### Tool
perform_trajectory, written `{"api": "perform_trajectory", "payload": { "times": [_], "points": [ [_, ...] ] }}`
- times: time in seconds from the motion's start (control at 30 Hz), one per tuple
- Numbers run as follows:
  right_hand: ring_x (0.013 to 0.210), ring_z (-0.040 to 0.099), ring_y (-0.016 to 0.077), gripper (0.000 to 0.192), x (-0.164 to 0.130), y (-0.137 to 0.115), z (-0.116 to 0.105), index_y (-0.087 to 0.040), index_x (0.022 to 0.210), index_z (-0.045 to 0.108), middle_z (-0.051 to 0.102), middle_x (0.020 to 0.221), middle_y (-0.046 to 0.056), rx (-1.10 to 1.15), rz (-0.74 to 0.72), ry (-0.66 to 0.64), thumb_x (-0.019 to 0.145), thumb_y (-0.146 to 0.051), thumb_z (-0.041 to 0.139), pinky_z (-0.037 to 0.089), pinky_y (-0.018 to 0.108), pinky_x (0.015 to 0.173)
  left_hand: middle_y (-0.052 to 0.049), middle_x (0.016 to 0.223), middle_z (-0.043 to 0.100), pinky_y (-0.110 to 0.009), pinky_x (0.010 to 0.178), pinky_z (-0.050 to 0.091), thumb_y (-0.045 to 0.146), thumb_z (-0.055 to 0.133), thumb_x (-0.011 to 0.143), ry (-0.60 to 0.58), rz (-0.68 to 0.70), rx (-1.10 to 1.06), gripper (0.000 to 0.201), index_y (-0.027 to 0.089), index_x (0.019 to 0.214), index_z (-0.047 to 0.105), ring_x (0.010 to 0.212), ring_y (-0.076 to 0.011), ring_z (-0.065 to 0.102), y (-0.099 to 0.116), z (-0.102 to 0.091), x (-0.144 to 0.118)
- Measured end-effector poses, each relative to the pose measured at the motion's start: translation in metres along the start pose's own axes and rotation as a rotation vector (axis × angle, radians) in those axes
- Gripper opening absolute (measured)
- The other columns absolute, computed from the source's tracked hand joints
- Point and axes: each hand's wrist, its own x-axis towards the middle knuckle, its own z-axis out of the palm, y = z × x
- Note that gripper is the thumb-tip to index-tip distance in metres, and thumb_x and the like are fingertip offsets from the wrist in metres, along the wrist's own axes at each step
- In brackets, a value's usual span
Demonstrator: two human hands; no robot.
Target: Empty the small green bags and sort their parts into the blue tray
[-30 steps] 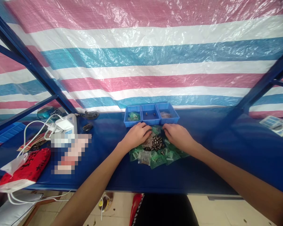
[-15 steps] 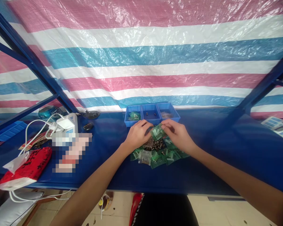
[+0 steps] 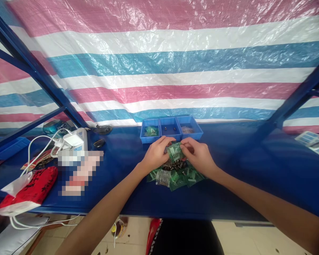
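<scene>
blue bench [image 3: 127, 198] — both hands, left [image 3: 155, 155] and right [image 3: 199, 156], pinch one green packet [image 3: 174, 152].

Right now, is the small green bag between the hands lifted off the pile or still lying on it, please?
Lifted: both hands pinch the small green bag above the pile of bags on the blue table.

Left side — white charger [image 3: 74, 139], red bag [image 3: 33, 187], black mouse [image 3: 98, 143].

Both forearms are bare, the left hand [image 3: 155, 156] and right hand [image 3: 199, 157] ungloved.
</scene>
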Motion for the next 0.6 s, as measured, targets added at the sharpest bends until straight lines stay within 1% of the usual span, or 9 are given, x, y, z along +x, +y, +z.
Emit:
{"api": "perform_trajectory", "payload": {
  "times": [0.03,0.1,0.2,0.27,0.33,0.4,0.5,0.57,0.6],
  "points": [
    [0.059,0.074,0.0224,0.015,0.001,0.000,-0.001,-0.024,0.098,0.060,0.074,0.074,0.001,0.083,0.049,0.000,0.099,-0.038,0.054,0.061,0.034,0.056,-0.008,0.116,0.063,-0.028,0.069,0.054,0.007,0.048,0.086,0.002,0.021,0.026,0.053,0.023,0.136,0.053,0.098,-0.0218,0.066,0.000,-0.001,0.000],
    [0.058,0.074,0.0234,0.018,0.004,0.000,-0.002,-0.024,0.097,0.059,0.073,0.072,0.001,0.243,0.146,0.006,0.096,-0.042,0.058,0.063,0.037,0.058,-0.009,0.121,0.062,-0.029,0.074,0.056,0.008,0.048,0.088,0.020,0.083,0.081,0.055,0.024,0.140,0.050,0.104,-0.0230,0.065,0.000,-0.002,0.000],
    [0.056,0.074,0.0248,0.025,0.009,0.001,-0.003,-0.025,0.102,0.057,0.072,0.068,-0.001,0.415,0.257,0.011,0.090,-0.045,0.066,0.065,0.039,0.056,-0.011,0.124,0.061,-0.032,0.082,0.058,0.016,0.050,0.094,0.062,0.165,0.137,0.047,0.024,0.140,0.051,0.109,-0.0240,0.064,0.000,-0.003,0.000],
    [0.056,0.074,0.0246,0.033,0.011,0.002,-0.003,-0.026,0.108,0.055,0.071,0.066,-0.003,0.483,0.292,0.005,0.088,-0.047,0.070,0.064,0.038,0.055,-0.011,0.122,0.061,-0.031,0.078,0.058,0.021,0.050,0.098,0.073,0.180,0.150,0.041,0.023,0.139,0.054,0.103,-0.0225,0.065,-0.001,-0.004,0.000],
    [0.057,0.074,0.0240,0.035,0.012,0.002,-0.004,-0.026,0.111,0.054,0.070,0.065,-0.003,0.517,0.302,-0.001,0.088,-0.049,0.069,0.064,0.036,0.054,-0.011,0.117,0.063,-0.031,0.074,0.057,0.025,0.046,0.101,0.069,0.187,0.152,0.036,0.022,0.135,0.058,0.097,-0.0210,0.066,-0.002,-0.003,0.000],
    [0.058,0.074,0.0232,0.032,0.013,0.003,-0.004,-0.025,0.108,0.056,0.069,0.064,-0.002,0.531,0.294,-0.010,0.092,-0.052,0.064,0.062,0.034,0.054,-0.010,0.110,0.065,-0.031,0.076,0.056,0.027,0.042,0.105,0.065,0.192,0.146,0.032,0.021,0.130,0.061,0.095,-0.0204,0.066,-0.003,-0.002,0.000],
    [0.062,0.074,0.0208,0.033,0.013,0.005,-0.003,-0.023,0.104,0.057,0.072,0.079,0.002,0.528,0.238,-0.032,0.096,-0.054,0.056,0.060,0.032,0.054,-0.008,0.099,0.065,-0.030,0.078,0.053,0.035,0.043,0.107,0.083,0.160,0.132,0.030,0.019,0.113,0.068,0.090,-0.0193,0.065,-0.003,-0.001,0.000],
    [0.067,0.073,0.0202,0.032,0.012,0.007,-0.003,-0.023,0.104,0.056,0.072,0.089,0.004,0.471,0.181,-0.051,0.096,-0.054,0.058,0.058,0.031,0.054,-0.007,0.091,0.064,-0.030,0.076,0.051,0.040,0.045,0.107,0.100,0.124,0.121,0.034,0.018,0.098,0.069,0.085,-0.0183,0.063,-0.002,-0.001,0.001],
    [0.069,0.073,0.0205,0.031,0.012,0.008,-0.004,-0.023,0.102,0.056,0.071,0.090,0.004,0.430,0.153,-0.057,0.095,-0.053,0.060,0.057,0.031,0.053,-0.006,0.086,0.062,-0.029,0.073,0.049,0.042,0.045,0.107,0.107,0.105,0.113,0.037,0.017,0.090,0.067,0.081,-0.0176,0.062,-0.001,-0.002,0.002]
  ]
}}
